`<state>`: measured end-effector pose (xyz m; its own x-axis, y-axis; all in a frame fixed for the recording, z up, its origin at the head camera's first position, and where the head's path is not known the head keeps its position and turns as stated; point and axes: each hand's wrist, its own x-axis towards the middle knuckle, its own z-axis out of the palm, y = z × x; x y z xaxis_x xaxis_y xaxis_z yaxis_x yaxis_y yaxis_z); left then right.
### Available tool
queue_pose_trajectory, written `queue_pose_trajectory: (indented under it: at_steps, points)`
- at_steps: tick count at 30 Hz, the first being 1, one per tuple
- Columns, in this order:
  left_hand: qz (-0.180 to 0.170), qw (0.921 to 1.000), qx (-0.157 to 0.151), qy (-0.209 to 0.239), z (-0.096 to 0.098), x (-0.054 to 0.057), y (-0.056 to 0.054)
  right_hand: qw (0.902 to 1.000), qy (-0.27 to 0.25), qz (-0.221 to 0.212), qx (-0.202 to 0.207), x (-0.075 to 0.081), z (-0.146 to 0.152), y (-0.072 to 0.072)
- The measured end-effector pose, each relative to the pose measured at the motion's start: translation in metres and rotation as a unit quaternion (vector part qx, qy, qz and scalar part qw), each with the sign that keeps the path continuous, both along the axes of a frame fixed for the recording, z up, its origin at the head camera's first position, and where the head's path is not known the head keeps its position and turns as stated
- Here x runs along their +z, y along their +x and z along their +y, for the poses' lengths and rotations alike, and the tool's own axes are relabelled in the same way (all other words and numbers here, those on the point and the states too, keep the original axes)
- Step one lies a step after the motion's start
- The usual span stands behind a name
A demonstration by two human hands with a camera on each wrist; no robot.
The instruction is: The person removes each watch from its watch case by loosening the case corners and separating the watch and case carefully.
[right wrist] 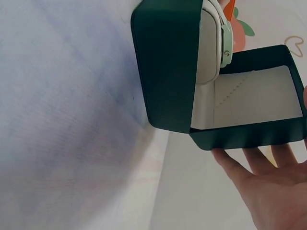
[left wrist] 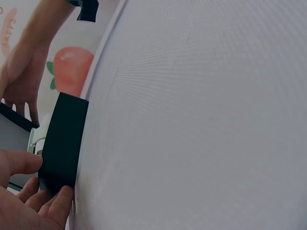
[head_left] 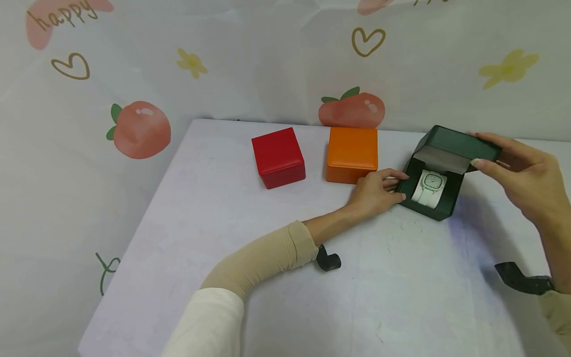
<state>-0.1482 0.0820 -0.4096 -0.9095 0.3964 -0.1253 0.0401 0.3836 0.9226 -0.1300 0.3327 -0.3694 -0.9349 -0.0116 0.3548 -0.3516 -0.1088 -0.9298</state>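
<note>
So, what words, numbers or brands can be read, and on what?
"happy": on a pink patch of the backdrop; also, blurred, in the left wrist view.
Top-edge lettering: cut off, unreadable.
Green squiggle: partly hidden, unreadable.
Watch dial: too small to read.
Red box, orange box, green box: none visible.

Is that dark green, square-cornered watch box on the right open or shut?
Open: the dark green box has its lid raised in the right hand, and a pale green wristwatch shows inside.
</note>
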Motion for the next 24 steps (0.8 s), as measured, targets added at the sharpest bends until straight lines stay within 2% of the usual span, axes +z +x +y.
queue_pose_trajectory:
  at_steps: [4,7,11,15,24]
  points:
    - [-0.001,1.0,-0.001,-0.002,0.0,-0.001,0.0,0.9993,-0.014,-0.009,-0.032,0.0,0.0,-0.002]
    - [-0.001,1.0,-0.001,-0.002,0.001,-0.002,0.0,0.9988,0.002,-0.022,-0.044,0.001,0.002,-0.003]
    - [-0.006,1.0,-0.001,-0.004,0.001,-0.003,0.0,0.9994,-0.003,-0.026,-0.022,0.001,0.004,-0.004]
    - [-0.008,1.0,-0.001,-0.006,0.0,-0.003,0.0,0.9986,-0.05,-0.019,0.003,-0.001,0.005,-0.006]
    - [-0.002,0.9999,-0.006,-0.01,-0.001,-0.003,-0.002,0.9973,-0.071,-0.015,-0.01,-0.001,0.006,-0.014]
